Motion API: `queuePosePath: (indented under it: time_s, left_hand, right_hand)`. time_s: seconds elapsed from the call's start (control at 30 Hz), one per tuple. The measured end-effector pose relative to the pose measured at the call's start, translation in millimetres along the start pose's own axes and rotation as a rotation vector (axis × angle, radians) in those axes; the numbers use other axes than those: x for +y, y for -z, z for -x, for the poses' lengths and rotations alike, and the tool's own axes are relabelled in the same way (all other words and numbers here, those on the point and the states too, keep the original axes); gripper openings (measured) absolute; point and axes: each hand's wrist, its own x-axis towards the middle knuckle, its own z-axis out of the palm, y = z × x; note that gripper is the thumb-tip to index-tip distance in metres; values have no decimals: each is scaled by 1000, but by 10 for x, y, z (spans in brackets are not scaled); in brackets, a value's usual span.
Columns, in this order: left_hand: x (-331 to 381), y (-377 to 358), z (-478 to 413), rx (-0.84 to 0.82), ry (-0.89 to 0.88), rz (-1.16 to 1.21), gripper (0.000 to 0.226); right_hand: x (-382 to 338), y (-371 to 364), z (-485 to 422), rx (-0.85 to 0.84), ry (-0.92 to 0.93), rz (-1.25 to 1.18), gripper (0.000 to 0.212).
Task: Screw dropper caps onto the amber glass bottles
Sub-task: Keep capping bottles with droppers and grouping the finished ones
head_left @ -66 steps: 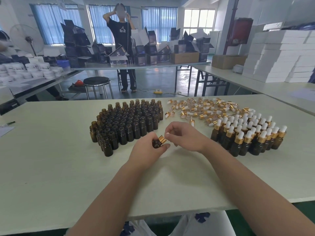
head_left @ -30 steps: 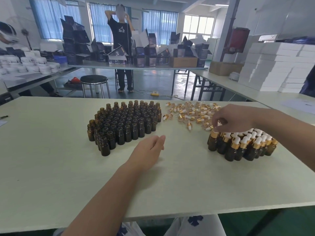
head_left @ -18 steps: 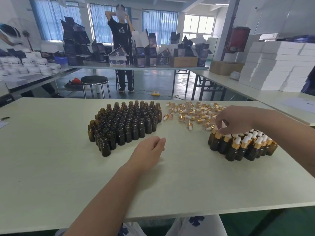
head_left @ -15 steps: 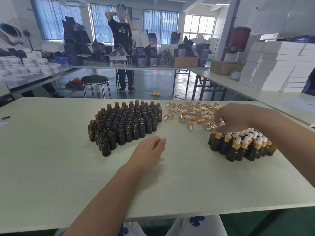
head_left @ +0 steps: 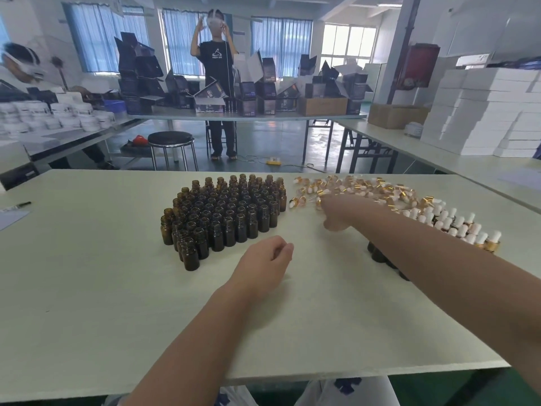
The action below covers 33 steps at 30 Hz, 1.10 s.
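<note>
"Head view: where is the left hand (head_left: pixel 263 266)?"

"It rests on the table (head_left: pixel 87 288), nearer the body than the right hand. The fingers are loosely curled and it holds nothing."

"And the right hand (head_left: pixel 341 213)?"

"It is stretched forward, ahead and to the right of the left hand, and it is blurred. Its tips are at the near left edge of the caps (head_left: pixel 360 187). The blur hides the fingers, so I cannot tell whether it pinches a cap or is merely spread over them."

"Where are the bottles (head_left: pixel 222 213)?"

"They are amber and uncapped, and stand upright in a tight cluster ahead and to the left of the left hand. None touches it. The nearest one is just left of the knuckles, with bare table between."

"How do the caps lie?"

"They are loose, with gold collars and white bulbs, scattered on their sides beyond the right hand. They lie to the right of the bottles, with a narrow gap between the two groups."

"Are any bottles done?"

"Yes. Capped bottles (head_left: pixel 462 227) stand together to the right of the right hand, behind the arm (head_left: pixel 439 265), which covers the near ones."

"What is farther off?"

"A stool (head_left: pixel 171 139) stands past the table, ahead of the left hand. A person (head_left: pixel 218 83) stands by a far table with both hands raised. White boxes (head_left: pixel 483 112) are stacked well to the right of the right hand."
</note>
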Motion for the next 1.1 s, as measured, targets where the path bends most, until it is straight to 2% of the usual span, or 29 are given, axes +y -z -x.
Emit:
queuePosePath:
  time_s: [0.1,0.27,0.43,0.63,0.7,0.87,1.03,1.1]
  left_hand:
    - [-3,-2,-3,0,-2,-6,33]
    - [2,-7,-6,1,-9,-26,35]
    - [-8,-11,-10,-3,-17,-48,34]
    - [-10,-8,-5,-9,-18,-61,34]
    - [-5,-6,-2,-12,-16,-60,34]
    - [4,-3,-3,-9,-29,-66,35]
    - [8,-4,-5,-22,-37,-65,34]
    - [2,-7,-9,-29,-35,-64,33]
  right_hand:
    - [-19,-101,-133,-4,-34,31,48]
    - [-59,-198,-205,26,-48,-48,48]
    - [0,-153,-171,72,-87,-65,33]
    - [1,-150,-153,142,-108,-217,31]
    - [-1,-156,-160,209,-139,-342,32]
    - [-100,-273,-177,425,-167,-969,25]
    - [-256,-363,-157,467,-182,-1208,26]
    - [-327,-330,-166,494,-131,-1304,34]
